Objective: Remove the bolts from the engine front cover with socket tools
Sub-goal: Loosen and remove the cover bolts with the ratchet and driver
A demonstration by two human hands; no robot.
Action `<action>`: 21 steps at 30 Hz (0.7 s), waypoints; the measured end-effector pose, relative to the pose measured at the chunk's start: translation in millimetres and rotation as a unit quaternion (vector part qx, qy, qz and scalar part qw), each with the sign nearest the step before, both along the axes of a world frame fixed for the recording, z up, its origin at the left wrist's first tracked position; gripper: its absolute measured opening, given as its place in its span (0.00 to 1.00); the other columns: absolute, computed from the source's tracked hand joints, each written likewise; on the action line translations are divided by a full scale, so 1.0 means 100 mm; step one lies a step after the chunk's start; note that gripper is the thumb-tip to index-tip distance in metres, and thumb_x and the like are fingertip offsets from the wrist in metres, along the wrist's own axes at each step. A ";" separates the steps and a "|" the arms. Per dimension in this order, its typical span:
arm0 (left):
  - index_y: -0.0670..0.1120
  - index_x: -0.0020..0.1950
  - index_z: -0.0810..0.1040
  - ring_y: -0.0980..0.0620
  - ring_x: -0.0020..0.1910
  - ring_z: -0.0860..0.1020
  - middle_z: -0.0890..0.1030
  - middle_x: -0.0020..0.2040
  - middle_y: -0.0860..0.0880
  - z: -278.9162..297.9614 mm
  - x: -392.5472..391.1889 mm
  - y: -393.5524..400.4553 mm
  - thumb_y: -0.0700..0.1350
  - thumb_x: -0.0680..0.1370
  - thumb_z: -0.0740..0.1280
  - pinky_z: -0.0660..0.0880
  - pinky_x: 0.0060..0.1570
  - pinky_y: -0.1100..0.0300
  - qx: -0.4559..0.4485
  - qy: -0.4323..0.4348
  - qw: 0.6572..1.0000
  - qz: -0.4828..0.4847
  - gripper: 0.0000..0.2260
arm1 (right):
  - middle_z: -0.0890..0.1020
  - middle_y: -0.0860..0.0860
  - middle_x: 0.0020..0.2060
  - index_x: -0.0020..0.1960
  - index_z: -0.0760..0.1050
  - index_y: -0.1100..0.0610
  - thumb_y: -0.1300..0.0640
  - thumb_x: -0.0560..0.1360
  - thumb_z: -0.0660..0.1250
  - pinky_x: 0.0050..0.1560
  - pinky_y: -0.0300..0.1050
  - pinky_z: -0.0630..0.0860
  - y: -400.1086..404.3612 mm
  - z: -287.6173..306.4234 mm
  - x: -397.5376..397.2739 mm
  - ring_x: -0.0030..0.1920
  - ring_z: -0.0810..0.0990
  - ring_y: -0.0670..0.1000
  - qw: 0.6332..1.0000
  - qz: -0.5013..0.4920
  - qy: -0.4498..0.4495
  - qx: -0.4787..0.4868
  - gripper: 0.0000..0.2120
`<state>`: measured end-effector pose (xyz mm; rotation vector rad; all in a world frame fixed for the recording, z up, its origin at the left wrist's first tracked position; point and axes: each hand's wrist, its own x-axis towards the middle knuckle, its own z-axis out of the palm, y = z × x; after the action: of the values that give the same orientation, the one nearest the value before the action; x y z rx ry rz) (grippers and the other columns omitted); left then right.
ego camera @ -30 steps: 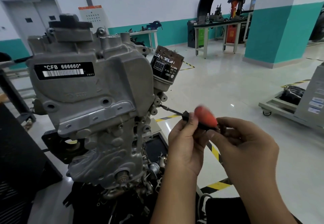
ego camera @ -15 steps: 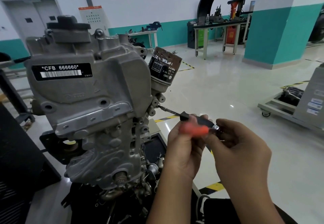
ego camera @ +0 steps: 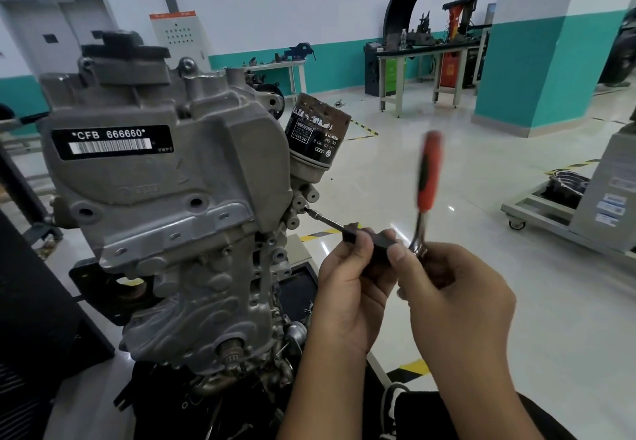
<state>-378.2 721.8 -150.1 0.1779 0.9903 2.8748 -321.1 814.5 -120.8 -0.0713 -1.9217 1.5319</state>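
One plate on the engine front cover (ego camera: pixel 165 178) reads "*CFB 666660*". One ratchet (ego camera: pixel 426 178), blurred, stands its red handle upright; its extension bar (ego camera: pixel 327 221) runs level into the cover's right edge. The left hand (ego camera: pixel 347 288) grips the black socket end, the right hand (ego camera: pixel 454 298) pinches the ratchet head.

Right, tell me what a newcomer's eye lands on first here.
First the big grey engine filling the left half, with its black label reading CFB 666660 and a rusty-topped oil filter jutting up at its right. Then both hands, low and centre-right: the left hand holds the extension bar whose tip meets the engine's right edge, and the right hand holds the head of a ratchet whose blurred red handle stands upright.
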 end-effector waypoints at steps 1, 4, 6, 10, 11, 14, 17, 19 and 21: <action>0.39 0.62 0.74 0.45 0.46 0.84 0.84 0.49 0.40 0.00 -0.01 0.00 0.47 0.72 0.76 0.81 0.45 0.55 -0.004 -0.011 1.000 0.007 0.24 | 0.83 0.38 0.30 0.36 0.79 0.43 0.52 0.72 0.78 0.38 0.25 0.71 -0.01 0.02 0.00 0.35 0.82 0.39 1.000 0.002 -0.012 0.000 0.10; 0.36 0.60 0.77 0.45 0.43 0.83 0.83 0.46 0.40 0.02 -0.05 0.05 0.46 0.72 0.74 0.82 0.41 0.56 -0.020 -0.047 0.998 0.030 0.21 | 0.84 0.40 0.33 0.38 0.78 0.38 0.60 0.69 0.79 0.41 0.26 0.72 0.01 -0.01 -0.01 0.40 0.82 0.40 1.000 -0.006 -0.007 0.025 0.18; 0.35 0.57 0.77 0.43 0.46 0.83 0.83 0.48 0.39 0.01 -0.05 0.09 0.47 0.74 0.74 0.82 0.47 0.52 -0.008 -0.047 0.998 0.031 0.19 | 0.84 0.41 0.36 0.41 0.78 0.35 0.68 0.66 0.78 0.42 0.28 0.73 0.02 -0.01 0.02 0.41 0.83 0.42 1.000 -0.008 0.006 0.027 0.26; 0.38 0.57 0.77 0.43 0.49 0.83 0.83 0.52 0.39 -0.03 -0.02 0.04 0.46 0.74 0.74 0.82 0.48 0.52 0.014 -0.009 1.000 -0.013 0.17 | 0.84 0.40 0.31 0.39 0.82 0.40 0.60 0.69 0.79 0.36 0.26 0.73 0.03 -0.01 0.02 0.33 0.83 0.39 0.999 0.006 -0.012 -0.033 0.14; 0.39 0.57 0.77 0.44 0.48 0.84 0.83 0.52 0.40 -0.05 -0.02 0.01 0.46 0.75 0.73 0.82 0.43 0.55 0.013 0.001 1.000 -0.016 0.16 | 0.84 0.41 0.30 0.37 0.82 0.44 0.54 0.71 0.79 0.36 0.31 0.75 0.03 0.00 0.02 0.31 0.83 0.40 0.998 0.016 -0.026 -0.049 0.09; 0.35 0.55 0.78 0.44 0.46 0.84 0.83 0.51 0.38 -0.07 -0.03 -0.03 0.46 0.77 0.71 0.81 0.40 0.57 -0.025 -0.008 1.000 0.010 0.15 | 0.83 0.45 0.28 0.34 0.81 0.49 0.51 0.73 0.77 0.39 0.47 0.81 0.05 0.00 -0.01 0.29 0.83 0.44 0.997 0.015 -0.049 -0.049 0.11; 0.36 0.50 0.79 0.44 0.40 0.83 0.83 0.44 0.39 -0.04 -0.05 0.03 0.47 0.72 0.76 0.81 0.42 0.55 -0.051 -0.034 0.997 0.036 0.17 | 0.84 0.42 0.33 0.39 0.81 0.43 0.61 0.68 0.80 0.40 0.31 0.77 0.04 0.00 0.00 0.36 0.83 0.41 0.999 0.004 -0.026 -0.018 0.14; 0.35 0.53 0.79 0.41 0.44 0.81 0.81 0.45 0.38 -0.03 -0.05 0.06 0.49 0.70 0.80 0.79 0.49 0.51 -0.050 -0.029 0.998 0.035 0.22 | 0.85 0.42 0.37 0.43 0.81 0.40 0.63 0.65 0.81 0.42 0.28 0.75 0.02 -0.02 0.02 0.39 0.83 0.41 1.000 0.001 -0.012 -0.005 0.19; 0.36 0.55 0.78 0.42 0.45 0.82 0.82 0.46 0.38 -0.01 -0.03 0.06 0.50 0.67 0.81 0.80 0.49 0.51 -0.039 -0.022 0.999 0.027 0.26 | 0.85 0.43 0.35 0.42 0.82 0.39 0.58 0.65 0.82 0.41 0.28 0.76 0.00 -0.03 0.02 0.37 0.83 0.41 1.000 -0.004 -0.008 -0.029 0.16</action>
<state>-380.9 727.4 -150.8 0.0846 1.1127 2.8682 -319.4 814.7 -124.2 -0.1158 -1.8879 1.5862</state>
